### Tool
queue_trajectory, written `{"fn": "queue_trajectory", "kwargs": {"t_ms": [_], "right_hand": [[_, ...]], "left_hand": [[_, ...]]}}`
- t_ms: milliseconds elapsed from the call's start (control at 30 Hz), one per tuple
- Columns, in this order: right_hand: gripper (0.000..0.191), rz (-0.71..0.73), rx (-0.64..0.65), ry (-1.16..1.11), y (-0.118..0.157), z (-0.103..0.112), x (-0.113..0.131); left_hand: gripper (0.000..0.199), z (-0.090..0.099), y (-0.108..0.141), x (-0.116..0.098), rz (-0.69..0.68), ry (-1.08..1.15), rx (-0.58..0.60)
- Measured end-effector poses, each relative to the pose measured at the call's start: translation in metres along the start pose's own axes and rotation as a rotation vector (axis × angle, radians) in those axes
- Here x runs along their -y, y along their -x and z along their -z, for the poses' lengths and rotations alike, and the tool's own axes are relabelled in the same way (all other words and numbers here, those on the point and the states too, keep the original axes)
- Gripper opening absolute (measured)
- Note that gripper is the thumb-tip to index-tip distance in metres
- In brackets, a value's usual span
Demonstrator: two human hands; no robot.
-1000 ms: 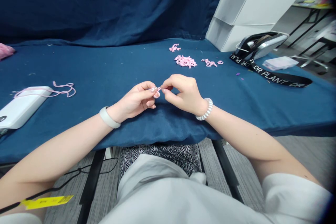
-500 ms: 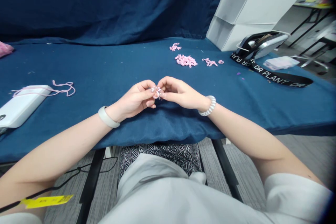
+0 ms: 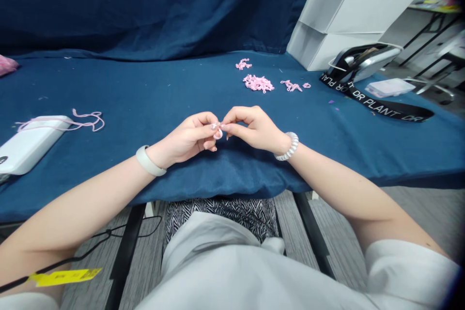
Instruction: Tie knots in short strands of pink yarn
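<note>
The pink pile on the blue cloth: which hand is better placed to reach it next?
Right, probably. The right hand sits nearly straight below the pink pile, while the left hand is farther to the side. Both hands are pinching the small pink loop, though.

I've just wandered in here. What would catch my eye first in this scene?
The left hand and right hand meet mid-table, pinching a small pink loop at their fingertips above a blue cloth. Farther off lies a heap of pink pieces, and at the right a black strap with white lettering.
</note>
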State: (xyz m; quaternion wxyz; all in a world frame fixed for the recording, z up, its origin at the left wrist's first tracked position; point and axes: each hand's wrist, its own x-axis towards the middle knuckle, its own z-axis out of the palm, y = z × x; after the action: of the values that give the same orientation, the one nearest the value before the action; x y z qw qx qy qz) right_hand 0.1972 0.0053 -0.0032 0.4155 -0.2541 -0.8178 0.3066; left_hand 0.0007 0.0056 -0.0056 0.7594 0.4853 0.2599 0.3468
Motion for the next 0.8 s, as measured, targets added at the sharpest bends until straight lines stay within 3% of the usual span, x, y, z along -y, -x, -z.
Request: {"fn": "queue_trajectory", "kwargs": {"t_ms": [200,400,633,800], "right_hand": [[0.024,-0.032,-0.110,0.074,0.000,-0.001,0.003],[0.019,-0.050,-0.234,0.142,0.001,-0.008,0.007],[0.018,0.313,-0.377,0.486,0.003,-0.017,0.002],[0.025,0.350,-0.329,0.642,0.003,-0.018,-0.004]], "left_hand": [[0.028,-0.003,-0.002,-0.001,-0.016,-0.039,-0.116],[0.029,-0.010,-0.002,0.004,-0.198,-0.185,-0.254],[0.025,-0.012,0.000,0.007,-0.241,-0.202,-0.325],[0.028,-0.014,-0.002,0.008,-0.231,-0.226,-0.366]]}}
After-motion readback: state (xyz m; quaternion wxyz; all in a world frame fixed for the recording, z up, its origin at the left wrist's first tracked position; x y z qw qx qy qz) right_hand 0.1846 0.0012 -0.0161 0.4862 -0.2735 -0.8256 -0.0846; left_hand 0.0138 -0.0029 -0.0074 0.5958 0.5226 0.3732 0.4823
